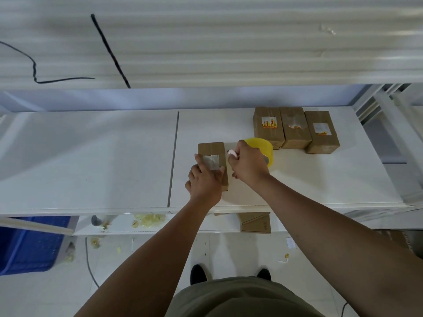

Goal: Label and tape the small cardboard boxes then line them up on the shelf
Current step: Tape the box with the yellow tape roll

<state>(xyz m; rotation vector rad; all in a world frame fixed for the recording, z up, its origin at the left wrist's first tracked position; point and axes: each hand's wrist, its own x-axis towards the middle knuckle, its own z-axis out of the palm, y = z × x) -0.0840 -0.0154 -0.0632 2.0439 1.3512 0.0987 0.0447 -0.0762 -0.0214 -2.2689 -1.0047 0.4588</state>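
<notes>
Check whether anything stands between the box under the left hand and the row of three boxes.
Yes: the yellow tape roll stands between that box and the row, close to its leftmost box; the right hand, gripping a small pink tool, is there too.

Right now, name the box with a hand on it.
The lone box left of the yellow tape roll; the left hand presses its white label. The row of three sits apart, untouched.

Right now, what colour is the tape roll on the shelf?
The tape roll is yellow; head view.
</notes>
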